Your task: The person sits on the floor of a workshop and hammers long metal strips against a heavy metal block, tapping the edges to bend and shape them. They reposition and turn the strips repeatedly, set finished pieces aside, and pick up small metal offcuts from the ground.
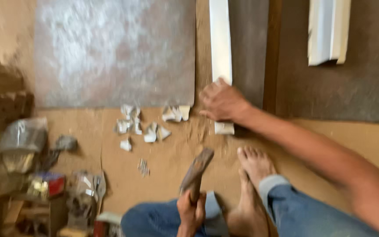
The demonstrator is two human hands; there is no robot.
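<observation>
My right hand (222, 102) presses on a long white strip (220, 44) that runs away from me over the brown board floor (330, 131); the strip's near end (223, 127) sticks out below my fingers. My left hand (191, 213) grips the handle of a worn hammer (197, 170), its head raised and pointing toward the strip. Several broken white pieces (142, 125) lie scattered to the left of my right hand. My bare foot (254, 164) rests just below the strip's end.
A large grey dusty sheet (115, 52) lies at the back left. A second white channel piece (328, 30) lies at the top right. A small pile of nails (143, 166) sits near the hammer. Bags, a red box and clutter (44, 175) crowd the left edge.
</observation>
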